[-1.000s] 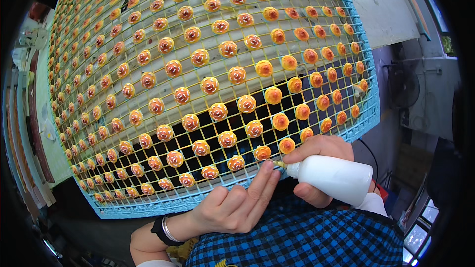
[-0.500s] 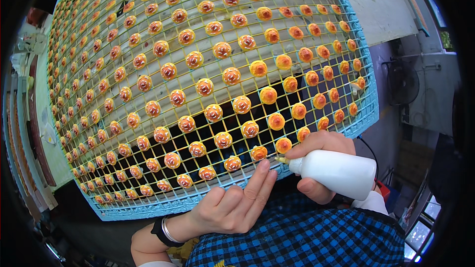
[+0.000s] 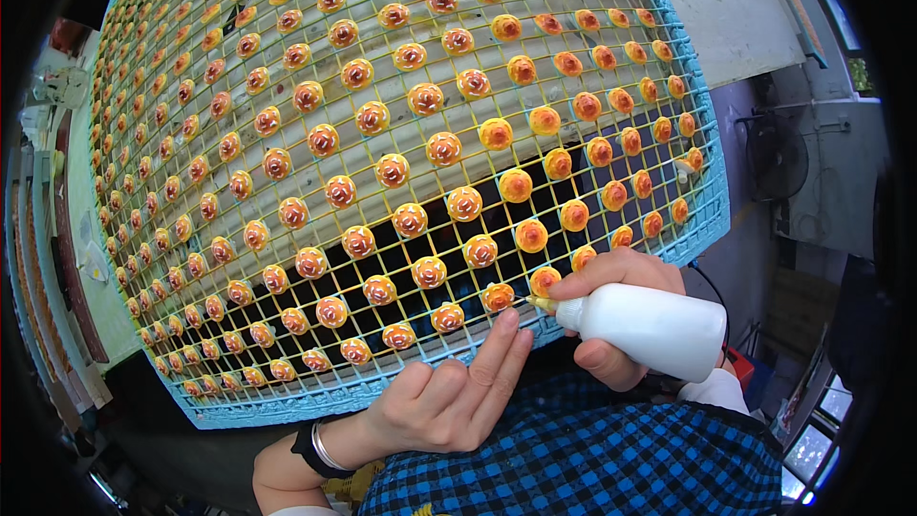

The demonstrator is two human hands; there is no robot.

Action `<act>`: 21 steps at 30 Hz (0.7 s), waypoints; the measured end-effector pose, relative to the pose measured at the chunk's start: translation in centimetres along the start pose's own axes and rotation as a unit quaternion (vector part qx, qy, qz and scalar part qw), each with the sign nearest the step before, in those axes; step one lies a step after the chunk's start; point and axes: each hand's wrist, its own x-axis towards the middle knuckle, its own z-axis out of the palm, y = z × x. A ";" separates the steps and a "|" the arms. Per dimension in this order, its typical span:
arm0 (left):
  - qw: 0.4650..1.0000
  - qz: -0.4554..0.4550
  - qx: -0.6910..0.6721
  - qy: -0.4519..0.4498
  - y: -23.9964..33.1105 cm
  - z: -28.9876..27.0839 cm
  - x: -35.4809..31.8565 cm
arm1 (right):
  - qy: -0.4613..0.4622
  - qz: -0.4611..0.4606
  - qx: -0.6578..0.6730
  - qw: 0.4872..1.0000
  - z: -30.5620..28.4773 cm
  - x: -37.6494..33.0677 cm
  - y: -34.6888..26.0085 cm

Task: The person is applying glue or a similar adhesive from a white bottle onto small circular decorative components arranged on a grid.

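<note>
My right hand point(image 3: 611, 358) grips a white squeeze bottle point(image 3: 659, 330) lying nearly sideways. Its yellowish nozzle point(image 3: 543, 305) points left, its tip close to a small orange-and-yellow domed piece point(image 3: 498, 297) with a few white marks. My left hand point(image 3: 449, 401) has its index and middle fingers stretched out, their tips just below that piece; its other fingers are bent. Rows of similar pieces sit on a yellow wire grid with a light blue frame point(image 3: 315, 413). Those to the left, such as one domed piece point(image 3: 448, 316), bear white strokes; those to the right, such as another point(image 3: 531, 235), look plain.
A pale board point(image 3: 726, 10) lies beyond the grid at the upper right. A dark fan point(image 3: 776, 158) stands at the right. Long strips point(image 3: 48, 296) are stacked at the left. A blue-and-black checked apron point(image 3: 573, 440) covers my front.
The bottle's nozzle has shifted slightly left and up, closer to the domed piece by my left fingertips. My left hand has hardly moved.
</note>
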 end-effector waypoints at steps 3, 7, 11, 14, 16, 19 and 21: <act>1.000 0.001 0.001 0.001 0.0 0.0 0.1 | -0.013 -0.015 -0.016 1.000 -0.1 0.1 0.0; 1.000 -0.002 -0.003 -0.003 0.0 -0.1 0.0 | -0.007 -0.022 -0.014 1.000 0.1 0.1 0.1; 1.000 -0.005 -0.008 -0.005 0.0 -0.1 0.1 | -0.006 -0.020 -0.009 1.000 0.1 0.2 0.1; 1.000 -0.004 -0.005 -0.004 0.0 -0.1 0.0 | -0.006 -0.014 -0.005 1.000 0.0 0.1 0.1; 1.000 -0.004 -0.004 -0.004 0.0 -0.1 0.1 | -0.007 -0.017 -0.007 1.000 0.0 0.1 0.2; 1.000 -0.003 0.000 -0.004 0.0 -0.1 0.1 | -0.004 -0.008 -0.003 1.000 0.1 0.1 0.1; 1.000 -0.004 0.001 -0.004 0.0 -0.1 0.1 | -0.002 0.008 -0.002 1.000 0.2 0.0 0.1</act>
